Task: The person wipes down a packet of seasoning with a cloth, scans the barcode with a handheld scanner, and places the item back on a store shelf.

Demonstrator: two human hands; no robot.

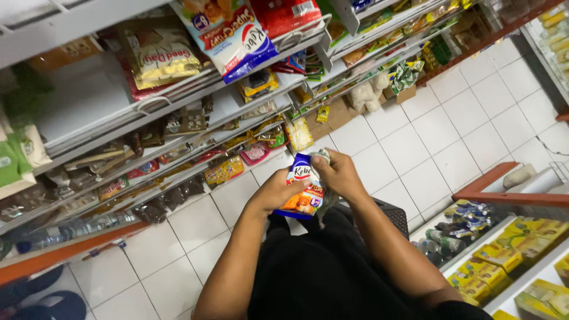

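Two hands meet over a small snack packet (301,192), blue at the top and orange below, held at waist height above a white-tiled floor (450,148). The left hand (278,192) grips the packet from its side, while the right hand (335,175) is closed over its upper corner together with a crumpled grey-green cloth (322,157); the step in hand appears to be wiping the packet. Judging by the grip, the next move calls for turning the packet so the cloth reaches its other face without creasing the foil. Just behind the forearms sits a dark plastic basket (394,216). To the left, white wire shelves (178,95) carry more snack bags and sachets, some tipped forward. On the right, a lower shelf (521,278) holds yellow boxes (504,255) and small bottles (441,240). Dark sandals (41,299) rest at the lower left.
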